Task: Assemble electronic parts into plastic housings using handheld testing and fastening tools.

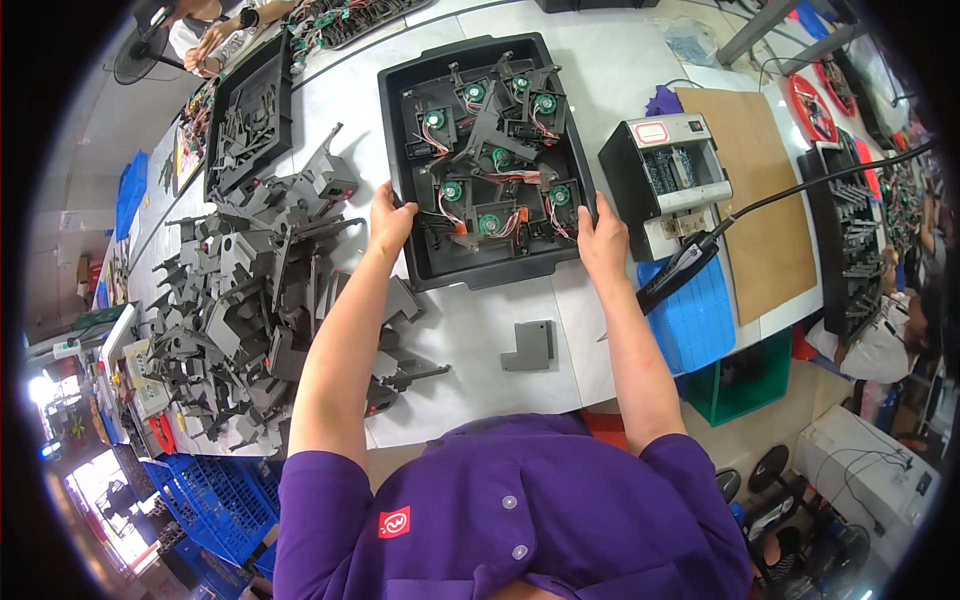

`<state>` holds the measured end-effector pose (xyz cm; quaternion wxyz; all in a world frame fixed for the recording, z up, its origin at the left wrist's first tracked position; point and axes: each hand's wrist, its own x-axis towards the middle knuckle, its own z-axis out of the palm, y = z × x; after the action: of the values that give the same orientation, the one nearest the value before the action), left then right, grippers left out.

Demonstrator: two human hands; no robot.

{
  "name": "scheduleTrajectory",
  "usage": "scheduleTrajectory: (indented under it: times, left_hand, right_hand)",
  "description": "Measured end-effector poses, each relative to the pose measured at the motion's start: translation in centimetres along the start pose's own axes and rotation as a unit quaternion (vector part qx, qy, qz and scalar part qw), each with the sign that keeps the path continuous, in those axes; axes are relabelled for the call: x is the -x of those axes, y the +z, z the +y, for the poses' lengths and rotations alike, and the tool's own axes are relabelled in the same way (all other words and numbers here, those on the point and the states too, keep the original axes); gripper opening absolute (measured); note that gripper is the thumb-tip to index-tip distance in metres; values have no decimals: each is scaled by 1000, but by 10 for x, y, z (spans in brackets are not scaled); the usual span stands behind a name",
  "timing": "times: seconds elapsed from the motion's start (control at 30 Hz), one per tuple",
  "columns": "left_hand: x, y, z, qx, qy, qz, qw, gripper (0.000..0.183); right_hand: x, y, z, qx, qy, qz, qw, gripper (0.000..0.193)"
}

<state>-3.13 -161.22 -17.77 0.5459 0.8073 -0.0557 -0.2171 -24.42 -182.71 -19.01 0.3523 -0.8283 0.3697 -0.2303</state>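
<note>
A black plastic tray (pixel 470 272) lies on the white table in front of me, filled with several dark assemblies with green round parts and red and white wires (pixel 490 150). My left hand (pixel 388 222) grips the tray's left edge near the front corner. My right hand (pixel 603 238) grips its right edge near the front corner. Both forearms reach out from my purple shirt.
A big heap of grey plastic parts (pixel 255 300) lies left of the tray. One flat grey piece (pixel 530 345) lies near the table's front edge. To the right are a grey box device (pixel 670 180), a hanging electric screwdriver (pixel 680 270), a blue bin (pixel 695 320) and a brown board (pixel 760 210). Another black tray (pixel 248 120) sits far left.
</note>
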Motion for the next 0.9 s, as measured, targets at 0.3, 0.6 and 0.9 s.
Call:
scheduleTrajectory:
  times: [0.3, 0.6, 0.9]
  left_hand:
    - [82, -38, 30, 40, 110, 116, 986, 57]
    - [250, -29, 24, -60, 66, -77, 993, 32]
    - [297, -2, -52, -420, -37, -263, 868, 34]
  right_hand:
    - [68, -62, -51, -138, 0, 9, 990, 24]
    - [37, -213, -113, -667, -87, -179, 718, 58]
    - [63, -338, -202, -442, -568, -586, 372, 21]
